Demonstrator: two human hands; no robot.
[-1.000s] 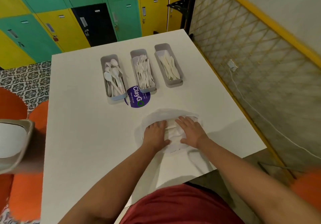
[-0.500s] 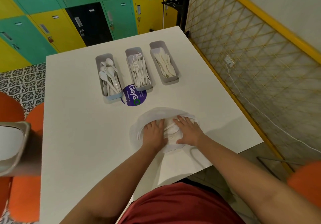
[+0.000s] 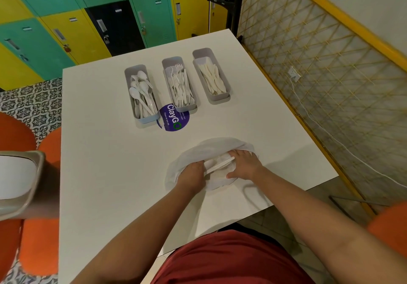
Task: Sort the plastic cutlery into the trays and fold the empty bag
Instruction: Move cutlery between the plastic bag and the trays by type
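Observation:
A crumpled white plastic bag (image 3: 211, 147) lies on the white table (image 3: 110, 162) near its front edge. My left hand (image 3: 191, 174) is at the bag's left side, fingers curled round one end of a white cutlery piece (image 3: 220, 166). That piece slants up to the right, toward the fingertips of my right hand (image 3: 245, 166), which rests on the bag with its thumb spread. Farther back stand three grey trays: one with spoons (image 3: 148, 119), one with forks (image 3: 187, 107), one with knives (image 3: 220, 97).
A purple round sticker (image 3: 174, 121) lies on the table between the spoon and fork trays. Orange stools (image 3: 37, 239) stand left of the table. On the right, a lattice fence (image 3: 319, 81) with a white cable runs along the table's edge. Lockers line the back.
Both hands lay flat, side by side on the bag. Now they have spread apart, and a white cutlery piece shows between them, held at its left end.

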